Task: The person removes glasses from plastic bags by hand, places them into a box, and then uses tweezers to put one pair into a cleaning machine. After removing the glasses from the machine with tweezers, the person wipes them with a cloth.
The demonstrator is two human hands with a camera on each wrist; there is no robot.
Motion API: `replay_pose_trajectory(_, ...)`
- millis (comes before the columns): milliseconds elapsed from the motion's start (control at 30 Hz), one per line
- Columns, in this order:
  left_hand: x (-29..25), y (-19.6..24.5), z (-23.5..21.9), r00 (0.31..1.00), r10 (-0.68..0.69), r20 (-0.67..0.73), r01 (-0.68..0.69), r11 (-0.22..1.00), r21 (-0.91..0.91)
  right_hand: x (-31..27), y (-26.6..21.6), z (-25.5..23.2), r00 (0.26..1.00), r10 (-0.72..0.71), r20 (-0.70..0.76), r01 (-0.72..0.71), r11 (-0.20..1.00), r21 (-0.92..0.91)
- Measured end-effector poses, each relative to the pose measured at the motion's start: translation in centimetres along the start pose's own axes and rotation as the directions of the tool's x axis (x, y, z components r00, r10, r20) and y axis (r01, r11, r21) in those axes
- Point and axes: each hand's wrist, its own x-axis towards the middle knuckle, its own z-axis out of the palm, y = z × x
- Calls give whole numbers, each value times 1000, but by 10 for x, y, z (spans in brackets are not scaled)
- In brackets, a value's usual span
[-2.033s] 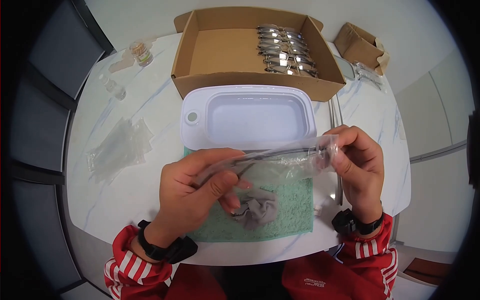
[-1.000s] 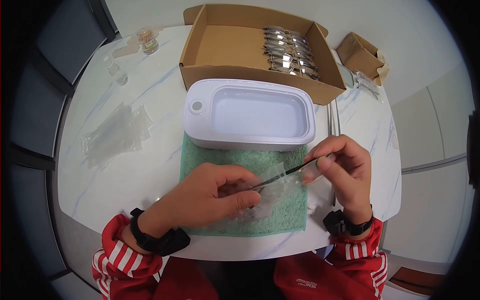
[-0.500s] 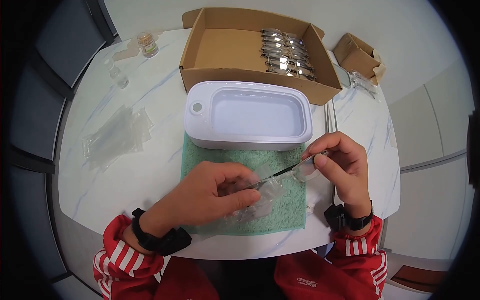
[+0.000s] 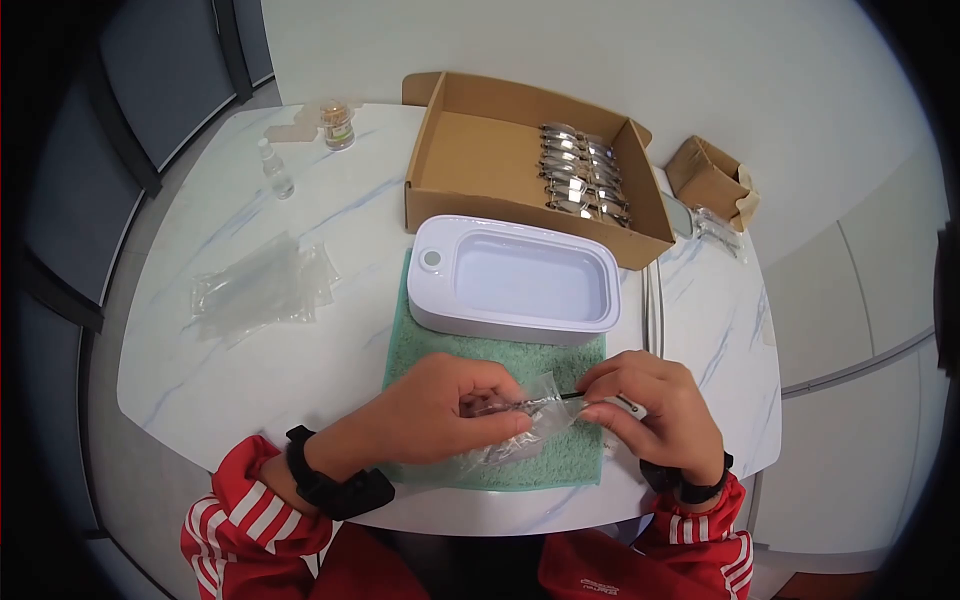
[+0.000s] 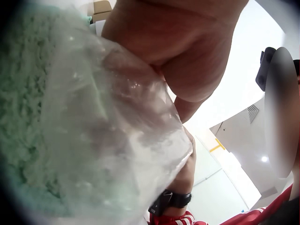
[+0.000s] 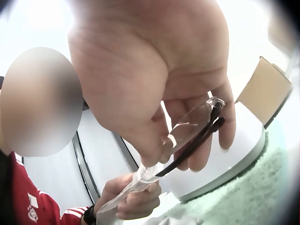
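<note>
In the head view my left hand [image 4: 445,410] grips a crinkled clear plastic bag [image 4: 515,445] over the green towel, thumb on the near side. A pair of glasses [image 6: 193,145] with dark temples sticks partly out of the bag's mouth; its other end lies inside the bag. My right hand [image 4: 655,408] pinches the glasses at the lens end, close beside the left fingers. One clear lens shows under the right palm in the right wrist view. The bag [image 5: 112,136] covers much of the left wrist view and hides the left fingertips.
A white ultrasonic cleaner [image 4: 435,290] stands on the green towel [image 4: 400,345]. Behind it, a cardboard box [image 4: 480,130] holds a row of glasses [image 4: 585,175]. Empty clear bags [image 4: 265,290], a spray bottle [image 4: 277,170] and a jar [image 4: 338,128] lie to the left; metal tweezers [image 4: 652,310] lie right.
Two seconds ago the glasses lay inside the raised bag; then my right hand drew one end out. Since then my right hand has come leftward, nearer the left. The head view has shifted.
</note>
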Motion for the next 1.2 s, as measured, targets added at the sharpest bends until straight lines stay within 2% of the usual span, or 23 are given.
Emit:
replay_pose_trajectory(33,-2,1,-1,1000,10,-1,-10,1000,2,0,-2,-5,1000,-4,-1,4,1000,-9)
replay_pose_trajectory(100,-7,3,-5,998,-9,-57,-3,976,-217,2,-7,-24,988,74,-135,-88,991,-103)
replay_pose_trajectory(233,-20,6,-21,997,-12,-83,-9,967,-253,39,-14,-66,969,21,-248,-83,966,-245)
replay_pose_trajectory(300,-26,4,-27,995,7,-96,-35,957,-288,75,-18,-82,970,-6,-244,-87,924,-371)
replay_pose_trajectory(367,-30,1,-32,995,42,-89,-69,942,-328,121,-6,-87,973,-37,-229,-39,947,-320)
replay_pose_trajectory(467,-38,1,-39,992,82,-94,-113,914,-389,193,16,-92,992,-2,-127,-68,837,-542)
replay_pose_trajectory(533,-42,1,-44,990,93,-111,-130,904,-407,240,46,-90,995,-13,-96,-47,803,-594)
replay_pose_trajectory(600,-46,-3,-49,990,93,-105,-132,871,-473,281,74,-83,994,107,-30,-99,731,-675)
replay_pose_trajectory(733,-55,-7,-60,990,68,-122,-120,859,-498,335,115,-57,989,149,19,-88,674,-733)
replay_pose_trajectory(800,-58,-11,-66,996,-7,-90,-40,864,-502,358,131,-49,989,149,-3,-103,667,-738)
replay_pose_trajectory(867,-62,-14,-71,996,-34,-85,-16,850,-526,376,145,-43,986,163,-28,-131,663,-738)
replay_pose_trajectory(933,-65,-16,-77,995,-62,-73,12,838,-545,388,155,-35,987,148,-61,-148,710,-688)
replay_pose_trajectory(1067,-71,-20,-84,994,-99,-55,49,814,-579,395,163,-19,987,160,-7,-120,712,-692)
replay_pose_trajectory(1133,-72,-22,-87,991,-123,-50,71,810,-582,399,164,-16,962,271,42,-155,664,-731)
replay_pose_trajectory(1167,-72,-23,-87,992,-118,-48,66,800,-597,401,166,-12,961,273,42,-159,670,-725)
replay_pose_trajectory(1200,-72,-23,-86,993,-112,-44,62,788,-612,401,170,-9,974,225,28,-120,618,-777)
